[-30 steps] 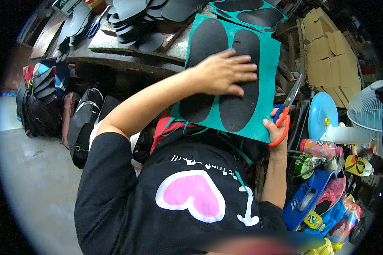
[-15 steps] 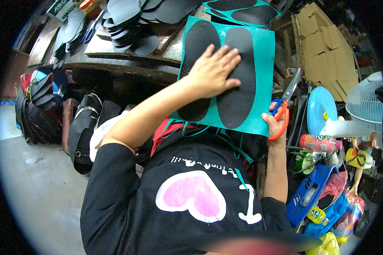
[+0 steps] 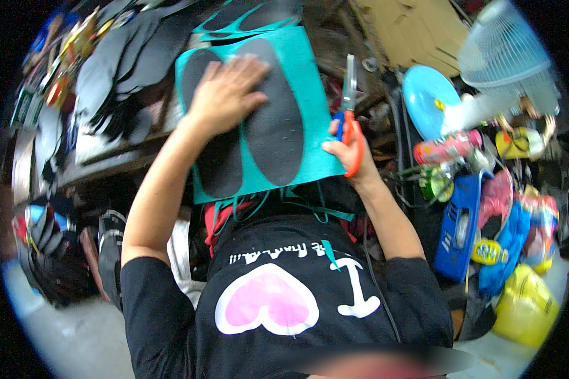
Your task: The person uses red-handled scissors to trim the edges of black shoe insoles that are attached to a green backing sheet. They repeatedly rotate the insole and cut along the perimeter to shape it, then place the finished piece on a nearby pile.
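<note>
Fingers point(image 3: 250, 71) of the left hand point(image 3: 223, 98): slightly spread (tips blurred) over black sole shapes point(image 3: 274, 117), nearer their tops than before. Teal sheet point(image 3: 300, 69) beneath. To their right, the right hand point(image 3: 348, 155) grips scissors point(image 3: 348, 98) and the sheet's edge.

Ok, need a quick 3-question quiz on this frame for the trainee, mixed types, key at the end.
1. Which of the person's hands holds the scissors?
2. True or false: the left hand is balled into a fist.
3. Pick one. The sheet bearing the two black sole shapes is:
a) yellow
b) teal
c) white

Key:
1. The right hand.
2. False; it is open, laid out over the black sole shapes.
3. b
</note>
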{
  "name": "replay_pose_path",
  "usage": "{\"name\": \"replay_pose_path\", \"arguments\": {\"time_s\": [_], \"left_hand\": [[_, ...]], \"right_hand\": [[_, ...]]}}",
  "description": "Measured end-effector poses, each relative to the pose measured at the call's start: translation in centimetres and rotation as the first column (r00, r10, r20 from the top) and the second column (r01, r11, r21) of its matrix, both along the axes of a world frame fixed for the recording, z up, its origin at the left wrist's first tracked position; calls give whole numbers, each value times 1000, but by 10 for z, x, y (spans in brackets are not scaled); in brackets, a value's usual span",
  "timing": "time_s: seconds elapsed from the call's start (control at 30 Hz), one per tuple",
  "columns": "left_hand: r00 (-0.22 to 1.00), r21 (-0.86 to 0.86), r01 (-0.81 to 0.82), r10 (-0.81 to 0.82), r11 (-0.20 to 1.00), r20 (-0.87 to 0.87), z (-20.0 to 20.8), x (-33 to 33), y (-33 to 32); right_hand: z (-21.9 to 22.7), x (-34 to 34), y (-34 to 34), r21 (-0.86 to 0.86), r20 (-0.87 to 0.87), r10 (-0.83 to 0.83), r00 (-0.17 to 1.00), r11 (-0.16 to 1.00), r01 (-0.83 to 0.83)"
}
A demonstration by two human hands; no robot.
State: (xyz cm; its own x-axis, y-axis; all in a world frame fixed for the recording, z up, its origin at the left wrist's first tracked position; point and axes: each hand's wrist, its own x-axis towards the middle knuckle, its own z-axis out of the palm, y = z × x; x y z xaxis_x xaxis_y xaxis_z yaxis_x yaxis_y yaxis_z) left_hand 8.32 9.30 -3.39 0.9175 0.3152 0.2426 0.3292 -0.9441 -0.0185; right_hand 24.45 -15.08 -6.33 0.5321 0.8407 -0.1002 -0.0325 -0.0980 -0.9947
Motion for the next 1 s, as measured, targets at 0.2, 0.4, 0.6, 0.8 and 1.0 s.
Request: {"name": "replay_pose_path", "arguments": {"time_s": [0.2,0.4,0.6,0.8,1.0], "left_hand": [[988,-64,-149,145,987,-59,13,19,-10],[970,-190,244,-241,951,38,42,-5,-83],[998,26,-53,52,998,19,17,-2,-39],[999,-88,43,-42,995,9,5,-30,-73],[874,-618,459,-197,638,445,-4,-88,-105]], "right_hand": [[8,7,12,120,-15,9,1000,993,-7],[49,70,81,351,505,-91,858,930,-107],[76,108,116,-40,922,-39,386,980,195],[72,96,88,-136,892,44,449,975,174],[18,122,62,-69,624,22,781,997,27]]}}
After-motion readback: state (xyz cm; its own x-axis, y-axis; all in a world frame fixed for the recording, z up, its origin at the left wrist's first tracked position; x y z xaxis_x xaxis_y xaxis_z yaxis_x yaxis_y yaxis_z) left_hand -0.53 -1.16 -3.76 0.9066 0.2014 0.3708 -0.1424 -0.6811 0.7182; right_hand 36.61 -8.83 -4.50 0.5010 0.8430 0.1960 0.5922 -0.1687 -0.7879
